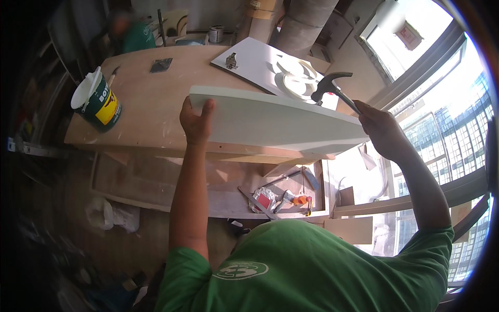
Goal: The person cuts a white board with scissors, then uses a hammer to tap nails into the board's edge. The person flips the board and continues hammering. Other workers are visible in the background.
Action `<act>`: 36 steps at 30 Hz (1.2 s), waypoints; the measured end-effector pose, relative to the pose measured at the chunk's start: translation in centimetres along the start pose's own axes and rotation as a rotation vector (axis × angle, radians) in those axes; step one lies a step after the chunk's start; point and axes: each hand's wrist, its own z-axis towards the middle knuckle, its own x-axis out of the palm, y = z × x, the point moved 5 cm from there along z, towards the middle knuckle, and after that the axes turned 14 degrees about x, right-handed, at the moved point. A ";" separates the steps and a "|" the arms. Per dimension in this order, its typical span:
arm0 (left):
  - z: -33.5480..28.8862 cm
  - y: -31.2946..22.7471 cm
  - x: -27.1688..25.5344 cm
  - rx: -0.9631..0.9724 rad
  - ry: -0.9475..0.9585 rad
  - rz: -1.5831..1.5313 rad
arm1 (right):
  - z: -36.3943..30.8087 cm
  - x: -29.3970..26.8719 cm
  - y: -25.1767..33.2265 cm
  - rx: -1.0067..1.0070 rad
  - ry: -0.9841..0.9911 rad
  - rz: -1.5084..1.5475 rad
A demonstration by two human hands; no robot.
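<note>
One hand, the left hand (197, 119), holds the left end of a long white board (275, 122). Its thumb is on the near side, and the other fingers go around the end, where most of them are hidden. The board is up on its long edge at the front of the big wooden counter (150, 106). The right hand (383, 130) has its fingers wrapped around the handle of a hammer (332, 85). The hammer's dark head is right by the board's top edge, but I cannot tell if they touch. Behind the board, a flat white panel (253, 58) lies on the counter, with a small metal piece (232, 61) and some white rings (296, 88) on it. To the left of the panel is a dark square (161, 65), and farther left sits a green bucket (99, 112) with a yellow patch. Lower down, some tools (300, 199) lie together
</note>
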 end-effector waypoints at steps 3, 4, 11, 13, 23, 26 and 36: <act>-0.2 0.4 -0.5 0.006 -0.001 0.021 | -0.1 -0.2 -0.7 -0.004 -0.020 -0.032; -0.1 0.3 -0.1 0.010 -0.001 -0.005 | -0.1 0.5 -2.7 -0.078 -0.067 -0.072; -0.3 0.5 0.1 0.019 0.008 -0.001 | -1.0 0.0 -8.5 -0.055 -0.157 -0.039; -0.3 0.4 0.2 0.020 -0.003 -0.029 | -1.2 -0.2 -9.0 -0.040 -0.133 -0.042; -0.4 1.7 -0.4 0.007 -0.018 -0.057 | -1.4 -3.2 -13.4 0.196 -0.015 0.159; -0.6 2.1 -0.7 -0.003 -0.016 -0.026 | -1.6 -3.9 -14.8 0.214 -0.216 0.638; -1.0 2.3 -1.2 -0.107 -0.033 0.019 | -0.4 5.0 -29.4 0.588 -0.127 1.515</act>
